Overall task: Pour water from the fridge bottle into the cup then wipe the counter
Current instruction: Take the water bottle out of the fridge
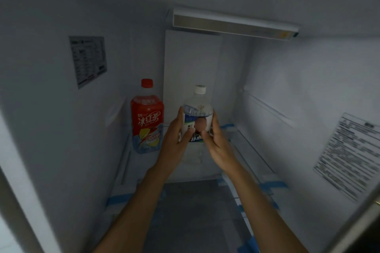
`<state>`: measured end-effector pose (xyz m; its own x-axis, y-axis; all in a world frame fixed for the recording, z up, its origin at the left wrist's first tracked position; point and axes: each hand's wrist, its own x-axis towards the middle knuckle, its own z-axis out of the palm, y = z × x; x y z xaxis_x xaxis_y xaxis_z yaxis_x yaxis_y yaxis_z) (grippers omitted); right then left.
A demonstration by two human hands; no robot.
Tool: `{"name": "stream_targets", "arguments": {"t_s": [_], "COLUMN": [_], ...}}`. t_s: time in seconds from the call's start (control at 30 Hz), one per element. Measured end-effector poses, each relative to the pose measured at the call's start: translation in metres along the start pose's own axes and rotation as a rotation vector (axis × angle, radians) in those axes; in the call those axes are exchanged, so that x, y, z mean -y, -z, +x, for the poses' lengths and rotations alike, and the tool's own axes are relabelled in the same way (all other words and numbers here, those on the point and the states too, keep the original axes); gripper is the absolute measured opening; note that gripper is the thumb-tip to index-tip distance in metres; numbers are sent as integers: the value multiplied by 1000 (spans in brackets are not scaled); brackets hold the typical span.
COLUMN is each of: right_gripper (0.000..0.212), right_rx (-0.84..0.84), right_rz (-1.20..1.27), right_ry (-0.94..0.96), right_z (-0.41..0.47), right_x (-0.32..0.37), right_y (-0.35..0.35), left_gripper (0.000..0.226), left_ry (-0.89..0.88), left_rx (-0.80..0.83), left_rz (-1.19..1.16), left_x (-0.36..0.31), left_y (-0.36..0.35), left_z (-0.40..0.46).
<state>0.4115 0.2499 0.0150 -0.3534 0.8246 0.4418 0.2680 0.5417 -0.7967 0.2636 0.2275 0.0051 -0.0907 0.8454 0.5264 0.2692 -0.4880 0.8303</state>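
Observation:
A clear water bottle [197,109] with a white cap and a white-and-blue label stands upright in the middle of the open fridge. My left hand [174,135] grips its left side, thumb across the label. My right hand [216,139] grips its right side, fingers curled round the label. Both forearms reach in from the bottom of the view. Whether the bottle's base rests on the glass shelf or hangs above it, I cannot tell. No cup or counter is in view.
A red-capped iced tea bottle [147,117] stands to the left of the water bottle, near the fridge's left wall. A light bar [234,24] runs along the ceiling. Printed stickers [349,156] sit on both side walls. Blue tape [271,186] marks the shelf edges.

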Motion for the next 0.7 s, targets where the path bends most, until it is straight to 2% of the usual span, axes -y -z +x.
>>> {"name": "stream_targets", "arguments": {"t_s": [0.27,0.47,0.7], "right_gripper": [71,65,63], "right_rx": [-72,-124,-107], "right_rz": [-15,25,116], "right_ry": [87,171,238], "right_z": [-45,-95,-158], "right_x": [27,62,98], "right_y": [-1,-6,-29], "left_gripper": [64,61,65], "left_ry": [-17,-54,-65], "left_rx": [-63,-97,-176], "left_rz": [-112,-85,-41], "left_x": [-40,-79,-106], "left_y": [1,10,36], "left_z": [-54,-111,-185]}}
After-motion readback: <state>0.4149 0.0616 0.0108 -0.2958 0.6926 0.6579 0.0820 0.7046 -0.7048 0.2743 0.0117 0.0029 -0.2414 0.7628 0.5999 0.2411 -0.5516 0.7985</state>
